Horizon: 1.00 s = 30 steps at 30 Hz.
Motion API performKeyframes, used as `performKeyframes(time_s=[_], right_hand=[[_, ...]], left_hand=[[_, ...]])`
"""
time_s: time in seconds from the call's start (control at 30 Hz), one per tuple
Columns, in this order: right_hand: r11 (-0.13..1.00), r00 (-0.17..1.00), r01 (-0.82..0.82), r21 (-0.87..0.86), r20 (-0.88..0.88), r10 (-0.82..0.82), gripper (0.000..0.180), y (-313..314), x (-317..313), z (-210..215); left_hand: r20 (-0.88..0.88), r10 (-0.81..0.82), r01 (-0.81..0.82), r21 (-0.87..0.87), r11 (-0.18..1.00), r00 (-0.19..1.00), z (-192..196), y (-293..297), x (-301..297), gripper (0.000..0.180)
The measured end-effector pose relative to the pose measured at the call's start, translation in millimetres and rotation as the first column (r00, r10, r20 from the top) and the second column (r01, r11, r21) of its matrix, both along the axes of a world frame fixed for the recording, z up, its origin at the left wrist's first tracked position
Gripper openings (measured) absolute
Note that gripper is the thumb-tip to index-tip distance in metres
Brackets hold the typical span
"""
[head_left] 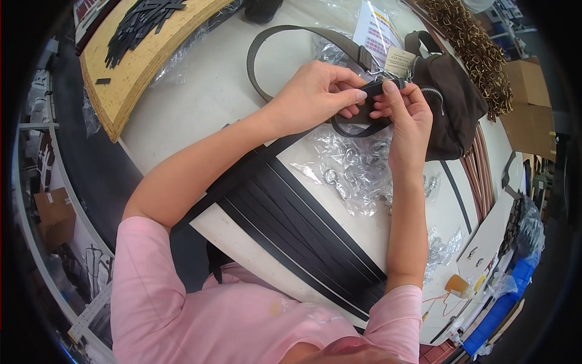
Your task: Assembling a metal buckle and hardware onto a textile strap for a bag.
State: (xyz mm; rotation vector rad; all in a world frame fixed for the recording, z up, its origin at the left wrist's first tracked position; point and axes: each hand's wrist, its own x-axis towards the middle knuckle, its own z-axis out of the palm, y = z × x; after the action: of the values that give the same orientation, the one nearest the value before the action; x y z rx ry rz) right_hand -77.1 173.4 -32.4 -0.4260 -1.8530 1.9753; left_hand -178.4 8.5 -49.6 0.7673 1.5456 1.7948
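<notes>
My left hand (324,96) and my right hand (407,112) meet above the far part of the table, both pinching a black strap (374,88). The strap's loop hangs below my fingers. Just beyond my fingertips are a metal clasp and the end of an olive-brown webbing strap (257,51), which curves away to the left. A dark brown zippered bag (456,100) sits behind and to the right of my right hand, with a cream paper tag (399,62) beside it. My fingers partly hide how the black strap and clasp meet.
Long black strips (297,227) lie across the table (200,97) in front of me. Clear plastic bags of metal hooks (348,173) are beside them. A yellowish board (130,79) carries short black pieces at far left. Chains (476,54) and a cardboard box (530,109) stand far right.
</notes>
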Motion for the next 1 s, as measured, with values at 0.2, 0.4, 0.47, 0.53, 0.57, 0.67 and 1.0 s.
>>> performKeyframes(time_s=[0.2,0.4,0.47,0.53,0.57,0.67,1.0], right_hand=[[1.000,1.000,-0.009,-0.005,0.015,0.009,0.020,5,1,-1],[1.000,1.000,0.001,-0.013,0.030,0.000,0.021,2,0,1],[1.000,0.999,0.013,-0.023,0.038,-0.012,0.021,1,0,4],[0.999,0.998,-0.007,-0.050,0.055,0.010,0.023,2,1,6],[0.999,0.998,-0.008,-0.049,0.056,0.010,0.023,2,1,6],[0.999,0.999,-0.002,-0.036,0.047,0.004,0.024,1,1,3],[0.998,0.999,0.017,-0.065,-0.028,-0.019,0.020,0,0,-1]], left_hand=[[0.160,-0.082,0.078,0.033,0.996,0.984,1,0,-4,0.034],[0.155,-0.069,0.062,0.047,0.997,0.986,5,-1,0,0.028],[0.088,-0.042,0.038,0.047,0.998,0.995,2,1,2,0.026],[0.022,-0.015,0.014,0.050,0.999,1.000,1,1,5,0.024],[-0.038,-0.001,0.001,-0.010,1.000,0.999,5,0,7,0.024],[-0.082,0.009,-0.015,-0.069,0.997,0.997,5,0,8,0.024],[0.121,-0.010,0.006,0.034,0.999,0.993,3,0,6,0.030]])
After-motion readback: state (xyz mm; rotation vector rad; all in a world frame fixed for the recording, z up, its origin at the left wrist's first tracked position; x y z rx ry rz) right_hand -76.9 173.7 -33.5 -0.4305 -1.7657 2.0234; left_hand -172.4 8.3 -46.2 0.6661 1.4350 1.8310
